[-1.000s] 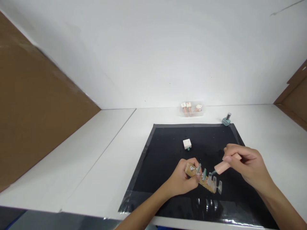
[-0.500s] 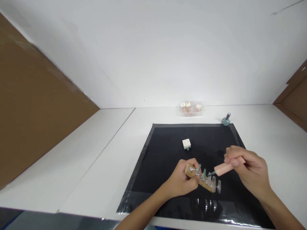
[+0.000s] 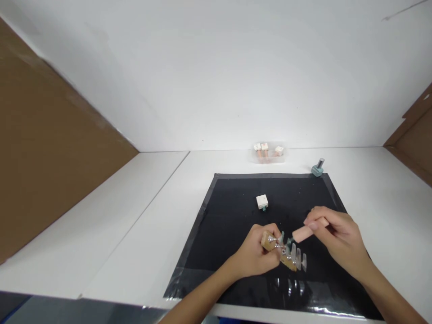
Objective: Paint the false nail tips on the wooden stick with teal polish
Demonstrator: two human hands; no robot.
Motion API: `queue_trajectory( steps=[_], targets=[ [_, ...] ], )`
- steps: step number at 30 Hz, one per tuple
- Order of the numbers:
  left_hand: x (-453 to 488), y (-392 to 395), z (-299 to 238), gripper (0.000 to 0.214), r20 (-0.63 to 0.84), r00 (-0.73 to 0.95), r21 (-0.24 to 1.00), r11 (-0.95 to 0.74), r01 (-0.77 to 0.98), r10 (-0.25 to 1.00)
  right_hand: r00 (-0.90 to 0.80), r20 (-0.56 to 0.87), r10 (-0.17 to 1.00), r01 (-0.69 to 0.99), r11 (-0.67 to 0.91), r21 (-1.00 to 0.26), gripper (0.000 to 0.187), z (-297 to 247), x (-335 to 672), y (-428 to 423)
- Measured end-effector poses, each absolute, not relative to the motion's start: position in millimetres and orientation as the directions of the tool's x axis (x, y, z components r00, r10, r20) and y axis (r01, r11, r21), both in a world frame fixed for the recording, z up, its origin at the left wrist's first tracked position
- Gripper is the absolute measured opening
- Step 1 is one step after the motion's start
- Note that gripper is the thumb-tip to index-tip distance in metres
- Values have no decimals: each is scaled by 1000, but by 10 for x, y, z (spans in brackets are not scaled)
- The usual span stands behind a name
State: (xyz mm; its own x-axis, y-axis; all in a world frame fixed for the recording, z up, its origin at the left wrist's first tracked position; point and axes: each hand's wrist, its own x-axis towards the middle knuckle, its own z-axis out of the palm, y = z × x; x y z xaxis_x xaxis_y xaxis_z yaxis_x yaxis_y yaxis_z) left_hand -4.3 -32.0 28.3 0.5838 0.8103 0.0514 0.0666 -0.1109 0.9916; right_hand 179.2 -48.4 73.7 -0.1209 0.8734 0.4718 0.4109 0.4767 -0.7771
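My left hand (image 3: 254, 256) is closed round one end of a wooden stick (image 3: 282, 253) that carries a row of false nail tips, some painted teal and some bare. It holds the stick just above the black mat (image 3: 232, 225). My right hand (image 3: 337, 240) pinches a pink brush cap (image 3: 304, 232), and its teal brush tip touches one of the nail tips near the left end of the row.
A white square bottle with a teal neck (image 3: 262, 202) lies on the mat behind my hands. A teal nail-polish bottle (image 3: 317, 168) stands at the mat's far right corner. A clear tray (image 3: 269, 154) with several bottles sits by the back wall. Brown cardboard panels flank both sides.
My right hand has moved left and slightly up, bringing the brush from the middle of the row to a nail tip nearer my left hand. The stick has tilted slightly.
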Motion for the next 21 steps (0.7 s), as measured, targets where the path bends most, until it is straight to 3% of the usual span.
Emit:
queue_trajectory(
  steps=[3,8,12,16,21],
  targets=[
    [-50,-318,273,7,45,585,991,-112,77,810,-59,486,872,429,462,-776,23,742,1794,-477],
    [-49,-323,274,9,68,586,985,-147,88,808,-116,414,903,409,423,-808,27,768,1780,-472],
    [-44,-331,267,9,60,584,988,-130,79,810,-33,410,911,420,385,-822,26,771,1775,-465],
    [-35,-328,257,10,94,583,984,-165,70,807,-88,395,915,396,396,-829,28,773,1777,-466],
    [-36,-326,276,10,89,587,986,-156,65,805,-8,391,920,408,360,-839,26,771,1775,-465]
  ],
)
